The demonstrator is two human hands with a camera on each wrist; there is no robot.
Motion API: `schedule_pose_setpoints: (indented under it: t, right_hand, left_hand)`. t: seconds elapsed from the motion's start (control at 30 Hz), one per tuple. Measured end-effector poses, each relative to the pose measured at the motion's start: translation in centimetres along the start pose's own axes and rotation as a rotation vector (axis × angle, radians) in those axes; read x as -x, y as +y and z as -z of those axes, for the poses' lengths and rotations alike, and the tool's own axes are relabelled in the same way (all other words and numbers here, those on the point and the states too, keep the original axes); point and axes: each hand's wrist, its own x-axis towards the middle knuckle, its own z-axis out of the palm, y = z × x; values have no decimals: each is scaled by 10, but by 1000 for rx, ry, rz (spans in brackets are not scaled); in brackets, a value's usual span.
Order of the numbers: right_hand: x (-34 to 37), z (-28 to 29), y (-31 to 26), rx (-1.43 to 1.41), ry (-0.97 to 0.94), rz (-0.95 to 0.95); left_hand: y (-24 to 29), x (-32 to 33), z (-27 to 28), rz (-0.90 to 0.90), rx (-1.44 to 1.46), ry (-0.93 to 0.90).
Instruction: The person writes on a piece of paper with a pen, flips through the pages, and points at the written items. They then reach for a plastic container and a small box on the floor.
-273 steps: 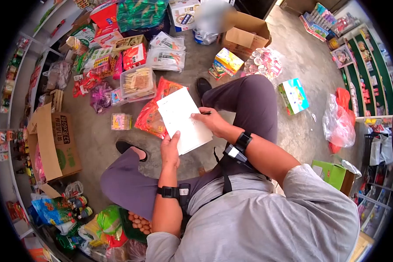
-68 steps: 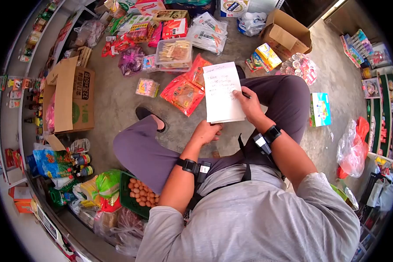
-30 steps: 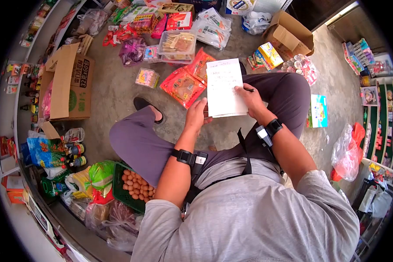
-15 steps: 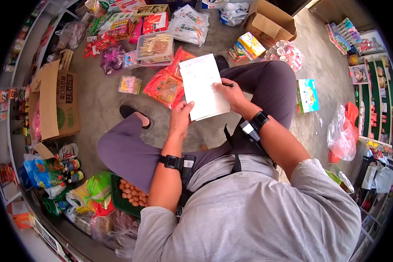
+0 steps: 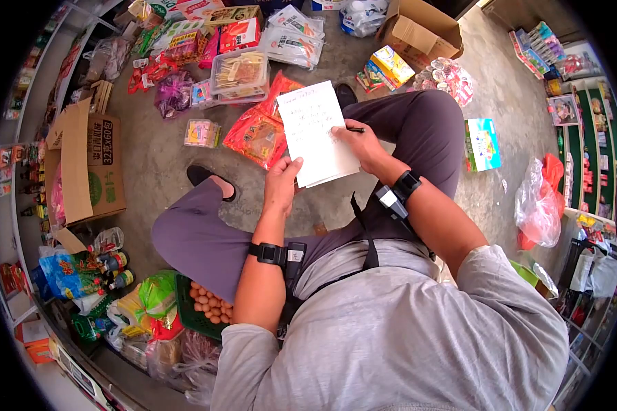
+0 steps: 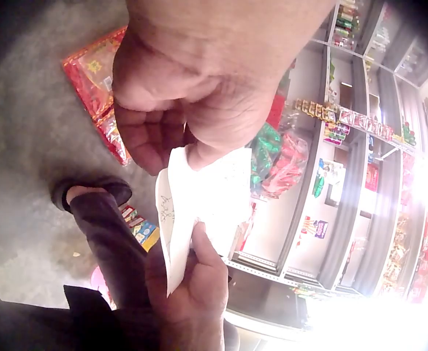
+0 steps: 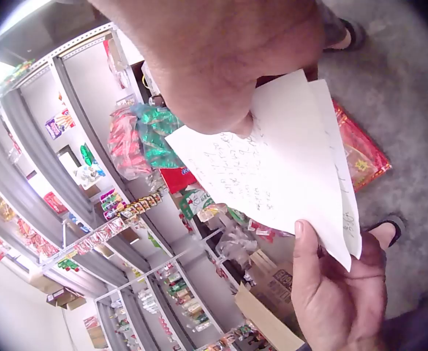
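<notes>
A grey floor [image 5: 151,151] spreads beneath the paper sheets, and a seated person [image 5: 397,322] in a grey shirt has them held out between parted legs. Placing everything by those sheets, in the head view a tall cardboard carton [image 5: 104,168] stands well to their left; an open cardboard box [image 5: 421,35] sits farther off, beyond and to the right; a green crate [image 5: 185,301] of brown eggs is on the near side, leftward. The paper sheets [image 5: 315,133] themselves, with handwriting on top, are clear of the floor in both hands. Two red packets [image 5: 257,133] lie just left of them, one partly hidden behind; past these is a clear tub [image 5: 238,74] of sticks. The left hand [image 5: 281,183] pinches their near left corner, thumb uppermost; the right hand [image 5: 363,148] pinches their right edge, thumb also on top. From that right hand a dark pen [image 5: 354,130] juts out, away from the sheets.
</notes>
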Motion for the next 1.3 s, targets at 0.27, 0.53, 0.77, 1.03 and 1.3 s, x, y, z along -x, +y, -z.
schedule_pose_setpoints:
  t: [0.27,0.53,0.77,1.03,1.3]
  right_hand:
    - [-1,3,1,12,2,-8]
    - [-6,5,7,14,30,-16]
    - [-2,2,1,17,14,-15]
    - [1,0,-2,10,9,-30]
    - [-1,2,-1,11,14,-47]
  left_hand:
    - [2,1,0,14,-10,-11]
    - [0,0,0,5,-3,-9]
    - [2,2,0,12,-42,-2]
    - [2,2,-1,-5,-23,-20]
    - [3,4,-1,-2,-39,-6]
